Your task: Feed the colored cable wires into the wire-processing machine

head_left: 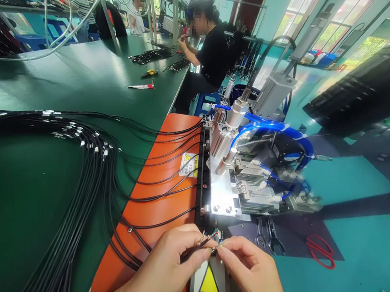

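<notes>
In the head view my left hand point(176, 257) is closed round the end of a black cable point(190, 253), with thumb and forefinger pinched near its tip. Thin coloured wires point(214, 233) fan out from the stripped end above the fingers. My right hand point(251, 265) meets it from the right, thumb and forefinger pressed together on the fine wire ends. The exact ends between the fingertips are too small to make out. Just beyond both hands stands a metal machine point(220, 188) with cylinders, and several black cables run into its left side. Below them lies a yellow arrow label point(208, 286).
A large bundle of black cables point(86, 191) curves over the green table point(6, 221). An orange board point(166, 162) lies beside the machine. Wrenches point(270, 237) and red scissors point(321, 251) lie at right. A person point(209, 48) sits farther back, near yellow-handled pliers point(149, 73).
</notes>
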A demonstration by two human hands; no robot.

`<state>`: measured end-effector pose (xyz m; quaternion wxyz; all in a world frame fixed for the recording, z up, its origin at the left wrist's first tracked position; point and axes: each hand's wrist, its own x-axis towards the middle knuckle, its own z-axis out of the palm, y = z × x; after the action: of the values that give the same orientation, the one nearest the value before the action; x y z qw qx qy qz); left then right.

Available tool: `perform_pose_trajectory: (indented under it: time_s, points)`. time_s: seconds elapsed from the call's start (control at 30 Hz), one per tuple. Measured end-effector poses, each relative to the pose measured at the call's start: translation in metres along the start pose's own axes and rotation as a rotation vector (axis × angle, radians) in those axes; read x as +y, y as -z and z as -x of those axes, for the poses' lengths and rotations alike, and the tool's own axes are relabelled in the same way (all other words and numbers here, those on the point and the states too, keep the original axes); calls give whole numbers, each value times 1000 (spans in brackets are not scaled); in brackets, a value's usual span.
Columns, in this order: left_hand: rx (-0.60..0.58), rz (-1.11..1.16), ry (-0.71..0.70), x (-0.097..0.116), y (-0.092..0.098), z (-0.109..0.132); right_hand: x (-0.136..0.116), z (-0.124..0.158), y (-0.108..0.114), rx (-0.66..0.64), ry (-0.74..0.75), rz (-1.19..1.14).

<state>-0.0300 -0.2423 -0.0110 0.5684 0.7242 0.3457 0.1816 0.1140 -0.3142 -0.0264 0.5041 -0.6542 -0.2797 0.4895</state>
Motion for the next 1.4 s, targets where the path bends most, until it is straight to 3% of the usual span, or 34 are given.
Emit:
perform_pose_trajectory:
  time_s: [0.47,0.7,0.9,1.1,1.23,1.4]
  points:
    - [-2,-3,32,2,2,0,-5,-2,2,-57,-78,-39]
    - [8,-7,61,2,1,0,1,-1,-1,-12,-62,-45]
    - [-39,-81,2,4,3,0,1,-1,2,-19,-41,-13]
    - [-33,-128,-10,7,1,0,-6,4,10,-137,50,227]
    - [-34,-156,5,9,-1,0,-16,10,11,-155,207,449]
    - [-78,-115,41,13,-1,-1,-18,15,11,-176,333,536]
